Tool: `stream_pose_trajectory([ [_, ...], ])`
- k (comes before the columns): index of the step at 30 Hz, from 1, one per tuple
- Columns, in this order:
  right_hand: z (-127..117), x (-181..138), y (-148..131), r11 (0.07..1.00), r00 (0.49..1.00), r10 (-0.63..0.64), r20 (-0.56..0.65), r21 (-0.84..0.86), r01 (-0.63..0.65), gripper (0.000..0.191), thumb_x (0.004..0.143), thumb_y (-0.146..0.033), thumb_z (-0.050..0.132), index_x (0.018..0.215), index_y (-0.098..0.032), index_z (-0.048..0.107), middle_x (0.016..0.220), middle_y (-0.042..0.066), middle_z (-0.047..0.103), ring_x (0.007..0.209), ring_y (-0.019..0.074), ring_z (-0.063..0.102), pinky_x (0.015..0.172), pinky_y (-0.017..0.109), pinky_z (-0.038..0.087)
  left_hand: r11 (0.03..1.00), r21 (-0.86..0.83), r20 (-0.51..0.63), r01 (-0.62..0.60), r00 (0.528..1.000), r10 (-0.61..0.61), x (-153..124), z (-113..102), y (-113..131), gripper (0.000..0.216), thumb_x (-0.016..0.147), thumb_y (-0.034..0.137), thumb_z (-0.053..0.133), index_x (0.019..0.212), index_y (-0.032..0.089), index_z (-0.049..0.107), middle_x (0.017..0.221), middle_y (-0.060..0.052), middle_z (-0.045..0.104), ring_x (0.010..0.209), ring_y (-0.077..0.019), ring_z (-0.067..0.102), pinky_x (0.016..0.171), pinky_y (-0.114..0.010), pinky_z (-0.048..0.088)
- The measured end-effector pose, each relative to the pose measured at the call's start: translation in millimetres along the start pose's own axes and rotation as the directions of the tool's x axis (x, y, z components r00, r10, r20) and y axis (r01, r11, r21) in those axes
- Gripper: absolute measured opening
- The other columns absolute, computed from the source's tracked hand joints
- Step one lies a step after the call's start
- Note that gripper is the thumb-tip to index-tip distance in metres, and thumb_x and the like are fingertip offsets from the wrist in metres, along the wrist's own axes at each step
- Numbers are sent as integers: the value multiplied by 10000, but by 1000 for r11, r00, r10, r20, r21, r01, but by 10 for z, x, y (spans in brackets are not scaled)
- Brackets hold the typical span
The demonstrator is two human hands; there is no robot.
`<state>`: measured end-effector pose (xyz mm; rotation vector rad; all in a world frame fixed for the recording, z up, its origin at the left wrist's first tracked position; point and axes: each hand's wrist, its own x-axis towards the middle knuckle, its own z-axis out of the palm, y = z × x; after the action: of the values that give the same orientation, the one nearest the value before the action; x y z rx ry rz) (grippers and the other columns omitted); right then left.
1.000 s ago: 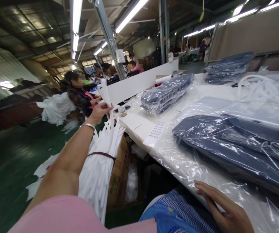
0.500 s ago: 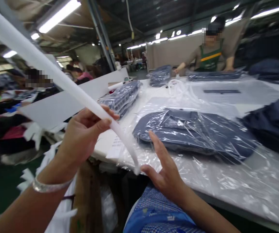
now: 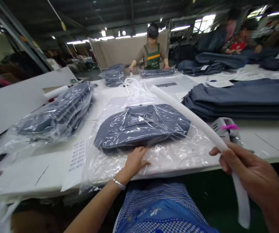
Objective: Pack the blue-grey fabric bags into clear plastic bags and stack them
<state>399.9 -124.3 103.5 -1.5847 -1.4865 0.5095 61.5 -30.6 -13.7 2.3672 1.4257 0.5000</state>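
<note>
My right hand is closed around a long white strip, perhaps foam or padding. The strip slants up and left over the table, and its lower end hangs below my hand. My left hand, with a bracelet on the wrist, reaches to the front edge of a navy fabric bag in clear plastic. Its fingers look apart; the fingertips touch or lie close to the plastic sleeve, which spreads out beneath the bag.
A stack of plastic-wrapped navy bags is at left, near a label sheet. Folded navy bags and a grey tape dispenser are at right. Across the white table, a co-worker handles another wrapped bag.
The white strip has passed from my left hand to my right and swung to the right. My left hand has moved down to the wrapped bag. The view has turned right.
</note>
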Motion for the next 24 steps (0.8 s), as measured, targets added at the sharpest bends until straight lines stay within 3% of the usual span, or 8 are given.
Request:
stream_pose_trajectory([
  [3, -316, -175, 467, 995, 999, -24, 30, -96, 27, 223, 876, -525, 631, 1003, -405, 770, 613, -7, 690, 475, 121, 639, 421, 190, 489, 1000, -18, -19, -3, 1000, 3, -10, 215, -168, 228, 867, 337, 682, 1077, 254, 710, 1110, -83, 698, 1057, -254, 641, 934, -393, 531],
  [5, -442, -278, 737, 997, 987, -37, 153, -57, 46, 221, 882, -470, 644, 1070, -448, 757, 757, 6, 760, 593, 161, 722, 462, 182, 543, 999, -46, -26, -18, 1000, 17, -11, 221, -203, 160, 931, 306, 585, 985, 262, 728, 1030, -61, 711, 995, -218, 659, 907, -346, 533],
  [8, -556, -389, 1032, 999, 922, 25, 386, -44, -9, 250, 904, -402, 634, 1123, -422, 754, 1020, 59, 773, 873, 236, 755, 664, 201, 611, 999, -38, -23, -32, 999, 31, -13, 119, -154, 208, 965, 309, 517, 954, 263, 720, 1008, -52, 709, 949, -202, 668, 854, -319, 533],
  [12, -495, -433, 1100, 992, 826, 116, 552, -99, -74, 250, 918, -406, 609, 1106, -383, 772, 1075, 88, 760, 987, 261, 731, 780, 237, 606, 995, 94, -109, -27, 993, 37, 22, -152, 12, 244, 1001, 302, 423, 1048, 265, 659, 1039, -48, 704, 913, -193, 673, 747, -294, 512],
  [15, -160, -384, 837, 996, 782, 62, 620, -91, -7, 289, 907, -439, 615, 1160, -386, 743, 1074, 49, 759, 990, 254, 725, 811, 293, 612, 984, 157, -178, -84, 978, 112, 146, -474, 143, 262, 1017, 284, 372, 1059, 250, 629, 960, -36, 718, 818, -165, 674, 690, -263, 476],
  [19, 620, -286, 224, 975, 823, -118, 556, -92, 202, 343, 973, -389, 508, 1245, -285, 689, 1087, 59, 739, 996, 237, 692, 924, 372, 548, 973, 171, -233, -156, 953, 193, 430, -1018, 332, 282, 1017, 383, 401, 993, 231, 636, 833, -15, 712, 705, -138, 643, 651, -243, 423],
  [24, 1573, -112, -343, 925, 768, -202, 607, -138, 353, 382, 1002, -249, 444, 1354, -181, 573, 1072, 103, 703, 1019, 215, 640, 908, 304, 482, 965, 139, -121, -221, 964, 238, 737, -1569, 518, 321, 968, 464, 499, 883, 212, 678, 704, 8, 681, 622, -133, 593, 619, -248, 391],
])
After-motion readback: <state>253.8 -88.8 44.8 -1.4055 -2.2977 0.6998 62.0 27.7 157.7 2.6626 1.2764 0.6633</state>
